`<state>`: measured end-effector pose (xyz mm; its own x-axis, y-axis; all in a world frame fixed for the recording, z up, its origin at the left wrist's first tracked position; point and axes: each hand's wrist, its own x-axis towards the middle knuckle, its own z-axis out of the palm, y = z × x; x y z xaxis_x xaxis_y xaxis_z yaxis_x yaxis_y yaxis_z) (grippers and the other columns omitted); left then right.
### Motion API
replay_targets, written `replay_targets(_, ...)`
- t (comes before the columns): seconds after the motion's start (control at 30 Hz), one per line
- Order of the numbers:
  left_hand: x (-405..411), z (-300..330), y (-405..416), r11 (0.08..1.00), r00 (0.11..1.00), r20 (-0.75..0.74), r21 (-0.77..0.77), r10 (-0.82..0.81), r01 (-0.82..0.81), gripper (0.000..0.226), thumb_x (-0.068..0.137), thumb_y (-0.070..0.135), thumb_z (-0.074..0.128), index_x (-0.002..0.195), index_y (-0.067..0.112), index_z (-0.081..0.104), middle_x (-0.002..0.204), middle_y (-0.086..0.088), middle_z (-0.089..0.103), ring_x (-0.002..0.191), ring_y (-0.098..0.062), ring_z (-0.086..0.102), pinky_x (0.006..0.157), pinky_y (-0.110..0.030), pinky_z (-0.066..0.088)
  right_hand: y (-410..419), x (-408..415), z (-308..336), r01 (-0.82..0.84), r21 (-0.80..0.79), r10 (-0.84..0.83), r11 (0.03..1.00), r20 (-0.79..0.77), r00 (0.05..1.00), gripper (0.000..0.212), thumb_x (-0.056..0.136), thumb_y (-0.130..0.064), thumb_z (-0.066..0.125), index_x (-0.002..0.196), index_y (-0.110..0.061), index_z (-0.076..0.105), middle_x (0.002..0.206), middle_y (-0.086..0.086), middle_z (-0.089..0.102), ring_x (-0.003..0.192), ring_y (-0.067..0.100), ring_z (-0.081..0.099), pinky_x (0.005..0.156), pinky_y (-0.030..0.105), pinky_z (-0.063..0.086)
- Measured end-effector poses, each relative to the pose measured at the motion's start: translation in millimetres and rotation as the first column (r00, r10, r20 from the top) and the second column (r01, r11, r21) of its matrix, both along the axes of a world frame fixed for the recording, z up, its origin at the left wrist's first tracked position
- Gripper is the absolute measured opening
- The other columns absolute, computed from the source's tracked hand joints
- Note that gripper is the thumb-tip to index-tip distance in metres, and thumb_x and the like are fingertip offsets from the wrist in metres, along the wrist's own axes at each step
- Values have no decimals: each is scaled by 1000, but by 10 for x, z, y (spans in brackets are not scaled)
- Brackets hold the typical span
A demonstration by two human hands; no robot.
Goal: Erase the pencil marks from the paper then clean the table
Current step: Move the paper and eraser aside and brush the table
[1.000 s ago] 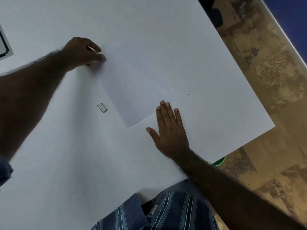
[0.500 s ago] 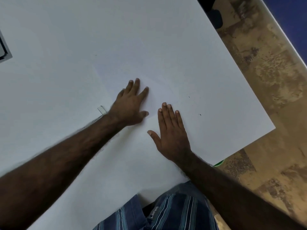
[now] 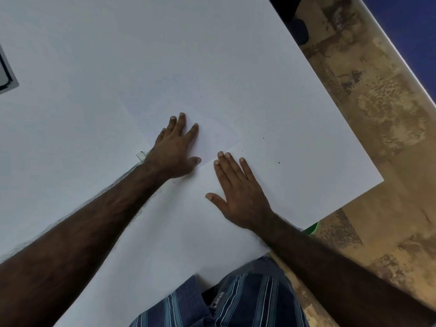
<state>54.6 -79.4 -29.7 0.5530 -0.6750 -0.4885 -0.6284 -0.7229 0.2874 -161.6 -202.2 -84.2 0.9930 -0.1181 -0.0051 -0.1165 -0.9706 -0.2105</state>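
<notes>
Both hands lie flat with straight fingers and grip nothing: the left hand (image 3: 175,151) presses on the sheet of paper (image 3: 212,135), and the right hand (image 3: 238,194) rests palm down on the tabletop (image 3: 94,67) just beside the paper's near edge, its fingertips touching or almost touching that edge.

A second ago the left hand was curled at the paper's far left corner, well apart from the right hand. Half a second ago it had come across onto the sheet, and since then it has barely shifted, while the right hand has stayed where it was throughout. The eraser (image 3: 140,156) has not moved either.

That eraser, small and pale, lies on the tabletop just beside the paper's left edge, now half covered by the left wrist. A few dark specks (image 3: 279,162) are scattered on the tabletop between the right hand and the right edge. A grey-framed object (image 3: 7,79) sits at the tabletop's left edge, cut off by the frame. A green object (image 3: 312,228) peeks out from under the near right edge of the tabletop, mostly hidden. The person's striped shirt (image 3: 247,300) shows at the near edge, over a mottled brown floor (image 3: 377,114).

White paper on white tabletop leaves the sheet's far edges hard to trace, and no pencil marks can be made out on it.
</notes>
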Motion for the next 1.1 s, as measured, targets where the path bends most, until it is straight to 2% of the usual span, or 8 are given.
replay_targets(0.1,2,5,4,1000,1000,-5,-4,0,0,97,94,48,66,165,28,4,170,-7,-20,158,-27,-16,128,-46,3,-146,-19,-13,-5,-38,5,999,-11,1000,81,113,-61,33,167,-2,26,178,14,14,167,27,8,131,56,19)
replay_targets(0.3,-14,8,37,999,1000,24,-42,-17,18,93,95,45,65,165,24,8,171,-10,-16,158,-27,-14,128,-45,1,-378,-158,4,222,-22,-223,975,-7,975,85,112,-61,31,166,4,24,177,21,13,166,32,7,132,59,16)
replay_targets(0.5,-228,-12,124,989,997,70,-145,-19,29,70,105,26,50,164,15,14,171,-17,-5,159,-35,-4,129,-49,9,466,-292,73,-245,132,254,960,-50,966,88,111,-64,38,168,0,19,178,19,8,167,30,2,132,58,15)
replay_targets(0.6,-409,-30,193,986,998,64,-161,-27,37,69,106,20,45,165,13,10,171,-17,-8,158,-32,-9,129,-47,7,581,-350,14,-320,131,327,938,-38,944,88,111,-64,40,168,0,22,178,18,11,167,28,4,131,57,19)
replay_targets(0.77,-677,-173,358,970,982,168,-209,-91,126,84,85,-6,42,163,6,14,170,-20,-9,157,-35,-15,129,-51,5,64,-348,32,-203,-15,201,979,-101,974,89,110,-66,34,169,-2,16,179,16,4,167,29,0,132,58,15)
replay_targets(0.97,-751,-291,407,964,968,233,-220,-95,148,92,71,-11,37,161,3,22,170,-21,-4,158,-36,-11,127,-56,9,-602,-449,21,90,-96,-100,991,-107,989,89,111,-63,34,168,2,13,178,20,2,167,31,-1,131,61,14)
replay_targets(1.03,-760,-295,396,963,969,223,-220,-103,153,93,71,-11,34,162,4,20,170,-21,-5,158,-35,-12,128,-55,8,-523,-451,46,68,-65,-74,996,-106,992,90,111,-63,36,168,3,15,178,22,3,167,32,0,131,61,15)
replay_targets(1.1,-774,-295,375,961,968,230,-228,-105,158,92,71,-10,30,161,3,21,170,-21,-3,158,-36,-10,128,-55,9,-288,-446,91,-73,-11,72,997,-89,993,90,110,-63,39,168,2,16,178,21,5,167,32,2,131,62,16)
